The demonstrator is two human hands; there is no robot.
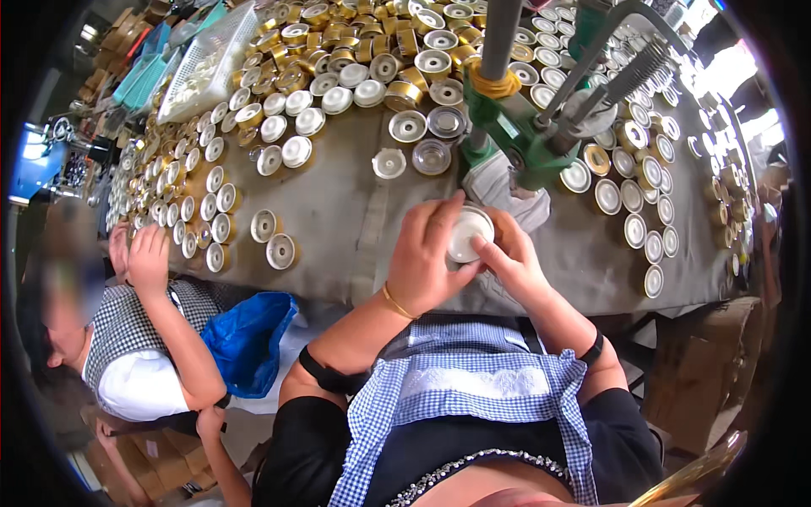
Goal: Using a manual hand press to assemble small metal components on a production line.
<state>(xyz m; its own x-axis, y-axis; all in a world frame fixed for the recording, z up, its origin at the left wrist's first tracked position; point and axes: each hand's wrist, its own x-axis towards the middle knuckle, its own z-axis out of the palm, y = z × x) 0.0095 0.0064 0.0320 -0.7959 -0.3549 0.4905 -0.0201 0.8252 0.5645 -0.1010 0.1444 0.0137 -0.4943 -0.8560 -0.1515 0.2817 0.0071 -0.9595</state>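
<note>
White rd. cap (465, 233) was held btwn both hands over the near part of the worktop (338, 275), just this side of the green lever press (519, 139). L hand (428, 256): grip closed on rim, fingers & thumb; R hand (514, 253): grip pinching cap, thumb laid on white face. Even rim support & light thumb pressure were judged best, to avoid tipping. Face was turned up twd cam; disc, so no long axis seen; central axis approx. along view.
</note>
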